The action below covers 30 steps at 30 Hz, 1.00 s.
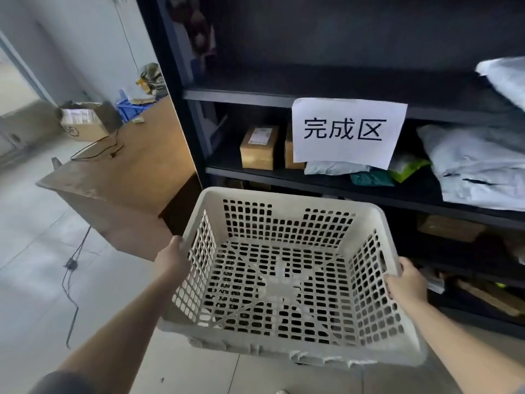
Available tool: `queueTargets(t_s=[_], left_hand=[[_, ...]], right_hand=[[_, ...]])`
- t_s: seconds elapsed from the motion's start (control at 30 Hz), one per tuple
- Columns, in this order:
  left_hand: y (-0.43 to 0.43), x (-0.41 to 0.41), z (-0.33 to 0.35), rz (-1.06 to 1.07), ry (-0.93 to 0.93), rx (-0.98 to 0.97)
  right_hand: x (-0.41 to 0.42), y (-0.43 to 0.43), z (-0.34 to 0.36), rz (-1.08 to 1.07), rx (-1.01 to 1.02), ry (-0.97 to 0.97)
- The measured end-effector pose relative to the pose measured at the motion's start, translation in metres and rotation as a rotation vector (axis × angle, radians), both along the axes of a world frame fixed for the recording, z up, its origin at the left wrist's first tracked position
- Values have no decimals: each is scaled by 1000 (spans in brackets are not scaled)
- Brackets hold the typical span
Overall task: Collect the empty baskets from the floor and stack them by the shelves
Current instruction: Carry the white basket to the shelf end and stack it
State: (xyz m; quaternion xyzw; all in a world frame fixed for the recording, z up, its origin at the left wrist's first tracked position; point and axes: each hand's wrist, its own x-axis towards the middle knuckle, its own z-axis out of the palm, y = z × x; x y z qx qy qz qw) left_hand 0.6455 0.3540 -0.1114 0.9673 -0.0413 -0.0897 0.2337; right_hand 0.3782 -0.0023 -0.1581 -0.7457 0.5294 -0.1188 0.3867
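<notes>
An empty white plastic basket (pixel 284 203) with perforated walls and floor hangs in the air in front of me, tilted so its open top faces me. My left hand (pixel 173 258) grips its left rim. On the opposite rim, my right hand (pixel 407 282) holds the basket. The dark metal shelves (pixel 312 180) stand just behind the basket, its far rim close to the lower shelf edge. Under the basket's near edge I see another white rim, possibly a second basket; I cannot tell for sure.
A white paper sign (pixel 349 132) hangs on the shelves over cardboard boxes (pixel 258 147) and grey mail bags (pixel 477 163). A wooden desk (pixel 122 177) stands left of the shelves, with an open carton (pixel 85 120) behind it. A black cable (pixel 71 277) trails over the pale tiled floor.
</notes>
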Motion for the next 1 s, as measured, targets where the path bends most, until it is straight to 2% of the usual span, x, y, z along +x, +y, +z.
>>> queueTargets(t_s=[0.33, 0.47, 0.63, 1.0], left_hand=[[-33, 106, -73, -84, 97, 102], [-38, 132, -99, -103, 124, 84], [-45, 150, -129, -142, 165, 119], [-37, 150, -166, -133, 191, 93]], right_hand=[[59, 4, -58, -163, 2, 108], [77, 4, -79, -184, -18, 137], [92, 2, -98, -211, -35, 182], [92, 8, -110, -205, 52, 108]])
